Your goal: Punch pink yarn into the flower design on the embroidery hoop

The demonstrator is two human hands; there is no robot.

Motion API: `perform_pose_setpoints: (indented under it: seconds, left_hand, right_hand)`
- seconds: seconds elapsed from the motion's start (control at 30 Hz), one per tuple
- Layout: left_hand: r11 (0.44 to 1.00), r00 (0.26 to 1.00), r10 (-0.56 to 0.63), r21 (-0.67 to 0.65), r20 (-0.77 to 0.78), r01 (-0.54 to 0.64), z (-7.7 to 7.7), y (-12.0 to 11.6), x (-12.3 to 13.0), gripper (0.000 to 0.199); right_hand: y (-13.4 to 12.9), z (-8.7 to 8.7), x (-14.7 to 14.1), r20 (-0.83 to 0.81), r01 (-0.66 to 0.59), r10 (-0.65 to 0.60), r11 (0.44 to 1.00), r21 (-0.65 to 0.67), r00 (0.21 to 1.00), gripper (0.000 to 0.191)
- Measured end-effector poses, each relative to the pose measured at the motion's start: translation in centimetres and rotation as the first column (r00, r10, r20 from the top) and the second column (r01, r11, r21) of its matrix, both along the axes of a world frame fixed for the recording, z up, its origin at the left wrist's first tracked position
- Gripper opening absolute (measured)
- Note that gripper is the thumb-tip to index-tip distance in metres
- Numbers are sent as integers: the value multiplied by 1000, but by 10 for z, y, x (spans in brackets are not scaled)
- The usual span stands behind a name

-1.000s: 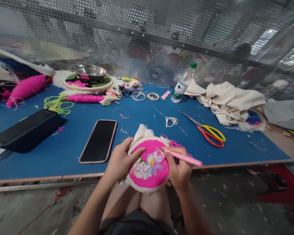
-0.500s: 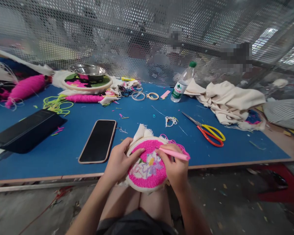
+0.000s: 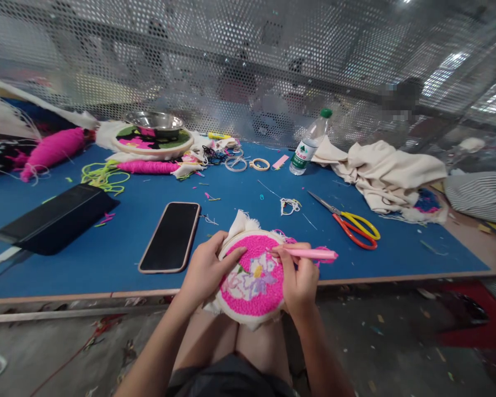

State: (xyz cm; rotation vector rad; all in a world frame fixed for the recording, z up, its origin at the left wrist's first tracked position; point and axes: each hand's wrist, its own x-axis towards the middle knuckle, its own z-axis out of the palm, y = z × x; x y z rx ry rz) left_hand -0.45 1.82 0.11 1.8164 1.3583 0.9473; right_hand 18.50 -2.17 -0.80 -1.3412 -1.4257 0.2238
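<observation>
My left hand (image 3: 209,267) grips the left rim of a round embroidery hoop (image 3: 248,318), its thumb lying over the front and its other fingers hidden behind. The cloth in the hoop bears looped bright pink yarn (image 3: 254,309) around a purple and white flower (image 3: 259,275) with a yellow centre. My right hand (image 3: 301,278) is closed on a pink punch needle (image 3: 312,253). The tool lies nearly level, its handle pointing right and its tip end at the upper right of the stitched area. Pink yarn trails behind the handle.
On the blue table (image 3: 231,204) lie a phone (image 3: 171,237), a black box-shaped device (image 3: 55,218), scissors (image 3: 347,218) and thread scraps (image 3: 290,206). Farther back are a water bottle (image 3: 308,146), crumpled cream cloth (image 3: 391,168), pink yarn (image 3: 55,151) and a metal bowl (image 3: 155,122) on another hoop.
The punch needle has swung from slanting down to the right to nearly level, its tip end slightly farther right. My left hand keeps its grip on the hoop. The whole view has shifted slightly.
</observation>
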Motion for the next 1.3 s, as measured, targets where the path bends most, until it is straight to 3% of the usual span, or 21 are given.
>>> perform_pose_setpoints:
  seconds: [0.3,0.47,0.63,0.7,0.87,1.07,1.3]
  left_hand:
    - [1000,1000,1,-25,-14,-2,-1,-1,-1,31]
    - [1000,1000,-13,2,-10,13,-1,-2,-1,30]
    - [999,999,-25,34,39,24,0,-3,-1,27]
    - [1000,999,-20,11,35,20,0,-2,0,26]
    - [1000,999,-15,-22,36,16,1,-1,1,25]
    - [1000,1000,-11,-27,9,11,0,-1,0,29]
    - [1000,1000,-10,-14,-5,10,-1,-1,0,31]
  right_hand:
    - [-5,1,2,-16,-35,35,999,-1,999,8]
    - [3,15,1,171,-105,120,990,-92,978,10]
    - [13,21,-3,383,-51,101,989,-140,918,13]
    - [13,17,-3,340,-58,104,988,-142,935,10]
    - [5,8,6,6,-106,108,986,-133,994,9]
    - [-2,2,16,75,-155,154,988,9,985,11]
    - [-2,1,24,-47,-256,253,965,-61,966,11]
